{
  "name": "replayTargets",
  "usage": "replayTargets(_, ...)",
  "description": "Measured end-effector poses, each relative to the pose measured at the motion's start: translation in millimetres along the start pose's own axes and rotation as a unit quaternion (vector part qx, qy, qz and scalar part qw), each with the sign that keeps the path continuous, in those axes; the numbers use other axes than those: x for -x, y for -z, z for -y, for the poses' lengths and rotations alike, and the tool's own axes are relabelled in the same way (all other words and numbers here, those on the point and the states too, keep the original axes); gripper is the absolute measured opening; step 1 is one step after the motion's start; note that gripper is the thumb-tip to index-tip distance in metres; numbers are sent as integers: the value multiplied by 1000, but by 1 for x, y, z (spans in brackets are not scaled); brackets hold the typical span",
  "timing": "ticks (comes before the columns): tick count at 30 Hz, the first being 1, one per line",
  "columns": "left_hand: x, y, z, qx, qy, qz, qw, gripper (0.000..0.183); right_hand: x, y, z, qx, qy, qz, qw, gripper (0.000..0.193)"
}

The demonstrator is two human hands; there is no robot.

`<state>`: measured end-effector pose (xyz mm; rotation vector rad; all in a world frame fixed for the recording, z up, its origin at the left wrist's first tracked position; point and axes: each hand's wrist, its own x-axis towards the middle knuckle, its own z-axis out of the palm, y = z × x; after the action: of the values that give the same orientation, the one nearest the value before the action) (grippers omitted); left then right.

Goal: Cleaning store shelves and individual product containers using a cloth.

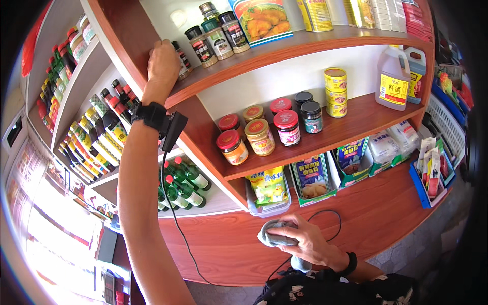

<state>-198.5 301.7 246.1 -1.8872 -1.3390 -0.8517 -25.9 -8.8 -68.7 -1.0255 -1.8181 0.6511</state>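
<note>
My left hand (163,65) reaches up to the left end of the top shelf, fingers curled at a small spice jar (183,62) with a dark cap. The hand covers that jar's left side. Just right of it stand several more spice jars (217,41) with dark and green caps. Lower down, in front of the cabinet, my right hand (304,239) is closed around a crumpled grey cloth (276,232). Part of the cloth hangs below the palm.
On the middle shelf (310,129) are several lidded jars (262,137), stacked yellow cans (336,92) and a large jug (393,79). Seasoning bags (311,178) sit in boxes beneath. Bottles (99,134) fill the left shelves. A black cable (175,216) hangs from my left wrist.
</note>
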Motion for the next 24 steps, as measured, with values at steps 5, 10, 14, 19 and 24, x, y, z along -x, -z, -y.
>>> replayTargets(5, 17, 12, -6, -1, -34, -58, 998, 23, 4, 3, 0, 12, -10, -4, 1000, 52)
replayTargets(10, 30, 23, -15, 25, -39, -93, 995, 38, 5, 0, -3, 32, -10, -2, 999, 51)
replayTargets(14, 43, 31, -16, 17, -49, -85, 995, 41, -4, -3, 6, 13, 6, 25, 1000, 50)
replayTargets(19, 73, 71, -19, 301, -51, -142, 942, 40, -10, 3, 13, -14, 26, 15, 999, 52)
replayTargets(24, 170, 106, -50, 520, 6, -225, 824, 53, -24, 30, 19, -10, 29, -61, 998, 47)
